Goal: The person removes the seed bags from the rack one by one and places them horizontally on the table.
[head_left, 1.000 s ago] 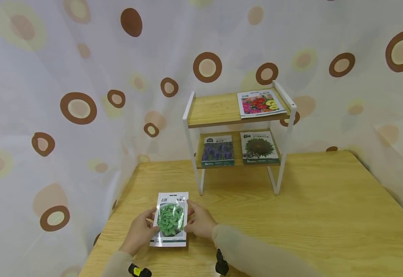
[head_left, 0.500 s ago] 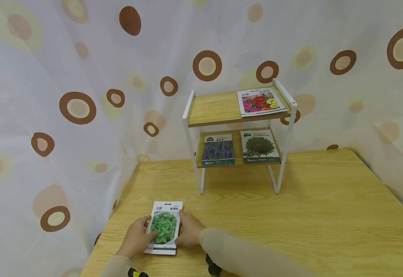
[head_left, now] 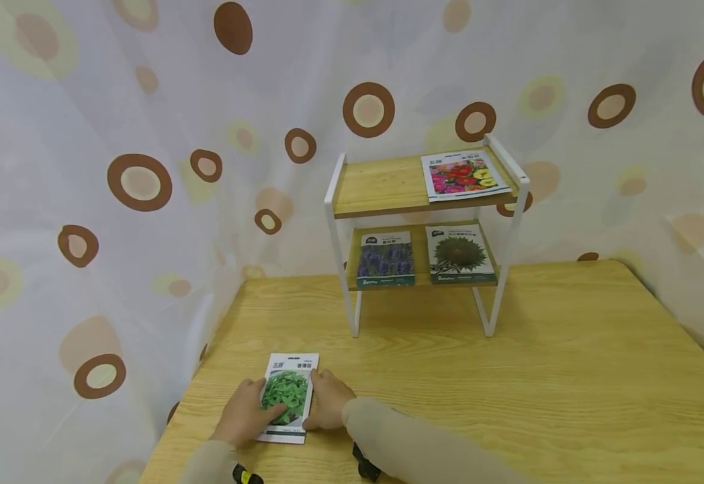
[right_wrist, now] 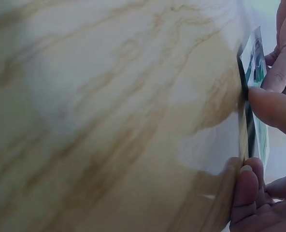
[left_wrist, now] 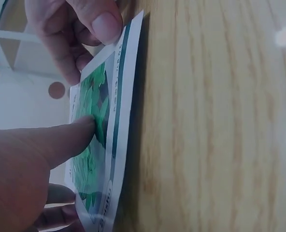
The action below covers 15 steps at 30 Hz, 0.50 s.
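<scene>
A seed packet point(head_left: 288, 388) with a picture of green leaves lies low over the wooden table at the front left. My left hand point(head_left: 244, 413) holds its left side, the thumb stretched across the printed front and the fingers at the edge. On the opposite side my right hand point(head_left: 329, 402) grips the right edge, thumb near the lower corner. In the left wrist view the packet point(left_wrist: 97, 116) is slightly tilted, its bottom edge just above the wood. The right wrist view shows a thumb and fingertips right at the packet's point(right_wrist: 259, 72) edge.
A two-tier shelf point(head_left: 382, 188) with white legs stands at the back. A packet with colourful flowers point(head_left: 463, 176) lies on top; a purple-flower packet point(head_left: 386, 259) and a sunflower-like packet point(head_left: 461, 254) lie on the lower tier. A spotted curtain point(head_left: 146, 269) hangs behind the table point(head_left: 539, 376).
Both hands have brought the leaf packet down and slightly left, lower to the table. In the last half second it has barely moved; the left thumb now reaches further across its front.
</scene>
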Motion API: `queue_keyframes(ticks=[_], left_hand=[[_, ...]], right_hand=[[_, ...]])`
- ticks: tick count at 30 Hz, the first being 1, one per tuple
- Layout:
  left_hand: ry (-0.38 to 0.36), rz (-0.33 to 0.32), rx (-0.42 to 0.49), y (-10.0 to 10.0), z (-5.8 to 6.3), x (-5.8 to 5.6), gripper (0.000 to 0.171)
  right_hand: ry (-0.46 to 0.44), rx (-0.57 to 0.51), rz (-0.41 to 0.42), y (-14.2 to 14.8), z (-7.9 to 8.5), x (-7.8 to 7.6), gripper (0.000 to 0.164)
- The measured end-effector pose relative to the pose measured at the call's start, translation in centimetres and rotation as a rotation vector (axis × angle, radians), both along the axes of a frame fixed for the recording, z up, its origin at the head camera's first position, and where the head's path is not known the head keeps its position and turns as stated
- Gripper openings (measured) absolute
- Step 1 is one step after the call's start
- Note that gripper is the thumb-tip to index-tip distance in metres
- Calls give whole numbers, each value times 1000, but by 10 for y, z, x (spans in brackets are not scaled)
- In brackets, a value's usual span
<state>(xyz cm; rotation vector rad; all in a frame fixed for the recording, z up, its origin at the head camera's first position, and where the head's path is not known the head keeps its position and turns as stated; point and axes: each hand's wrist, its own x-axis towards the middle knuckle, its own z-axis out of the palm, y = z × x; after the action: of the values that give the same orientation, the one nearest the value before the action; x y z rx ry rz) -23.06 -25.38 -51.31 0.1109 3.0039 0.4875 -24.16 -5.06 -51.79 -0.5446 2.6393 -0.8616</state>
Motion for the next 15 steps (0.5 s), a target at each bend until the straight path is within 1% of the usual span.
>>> queue_keyframes(ticks=[3, 7, 10, 12, 15], left_hand=[[7, -20, -31, 1, 0, 1, 82], [21, -72, -90, 4, 1, 1, 77], [26, -117, -133, 6, 2, 0, 75], [32, -138, -160, 6, 2, 0, 74], [61, -165, -180, 6, 1, -1, 72]], right_hand=[[-8, 15, 6, -1, -1, 0, 101], [-11, 45, 12, -2, -1, -1, 101], [4, 75, 12, -2, -1, 0, 100], [16, 73, 10, -2, -1, 1, 98], [45, 76, 31, -3, -3, 3, 96]])
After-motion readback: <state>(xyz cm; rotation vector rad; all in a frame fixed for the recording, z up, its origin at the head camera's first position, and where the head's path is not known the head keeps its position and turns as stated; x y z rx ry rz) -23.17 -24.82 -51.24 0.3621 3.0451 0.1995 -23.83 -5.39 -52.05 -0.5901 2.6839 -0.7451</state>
